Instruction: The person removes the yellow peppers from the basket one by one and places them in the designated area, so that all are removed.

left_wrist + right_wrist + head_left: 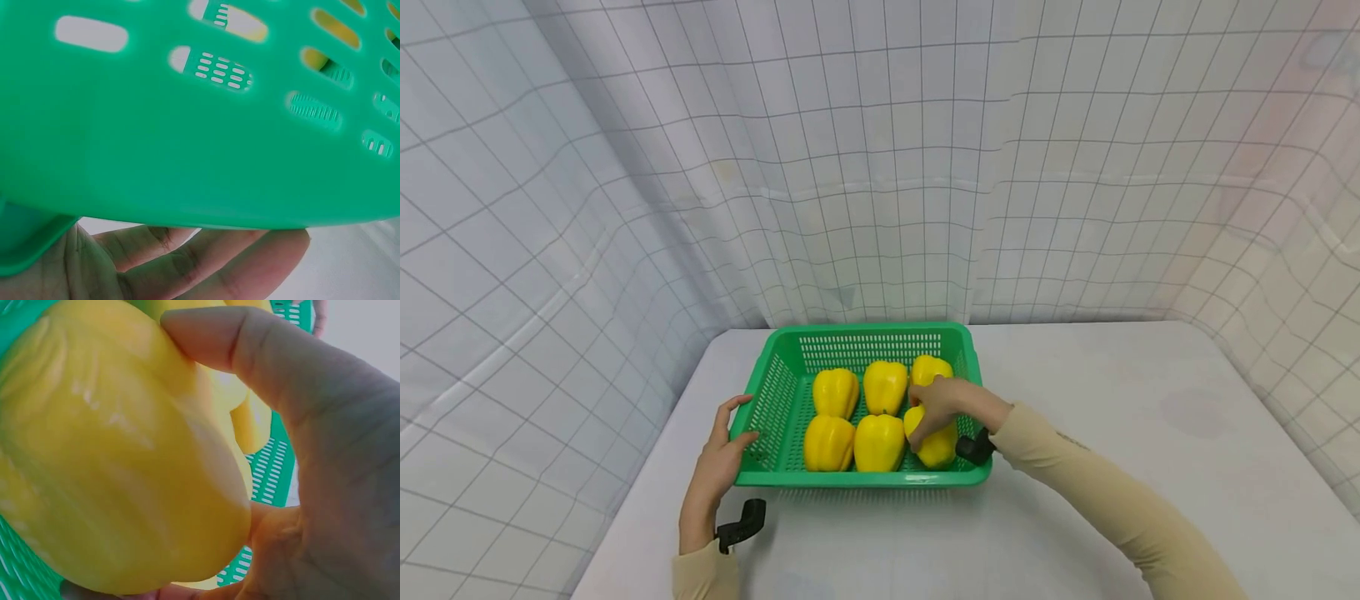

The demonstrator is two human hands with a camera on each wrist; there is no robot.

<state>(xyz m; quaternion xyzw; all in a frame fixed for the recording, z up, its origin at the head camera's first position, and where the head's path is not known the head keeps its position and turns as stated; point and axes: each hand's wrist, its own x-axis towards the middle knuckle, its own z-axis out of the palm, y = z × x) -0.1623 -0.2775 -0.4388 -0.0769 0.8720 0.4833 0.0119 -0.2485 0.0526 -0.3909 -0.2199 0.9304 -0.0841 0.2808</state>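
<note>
A green plastic basket (865, 480) with slotted walls holds several yellow bell peppers (830, 444), set in two rows toward its middle and right. My left hand (718, 458) grips the basket's left rim, thumb over the edge. In the left wrist view, the fingers (244, 262) of that hand lie along the edge of the green wall. At the basket's right end, my right hand (945, 402) holds the front-right yellow bell pepper (125, 462). Its thumb (206, 337) presses on one side, and other fingertips show under the far side, partly hidden.
The basket sits on a white table (1097, 400), close to its back edge. White curtains (880, 167) with a grid pattern stand behind and at both sides. Black wrist mounts (975, 447) stick out close to the basket. Table surface extends to the right.
</note>
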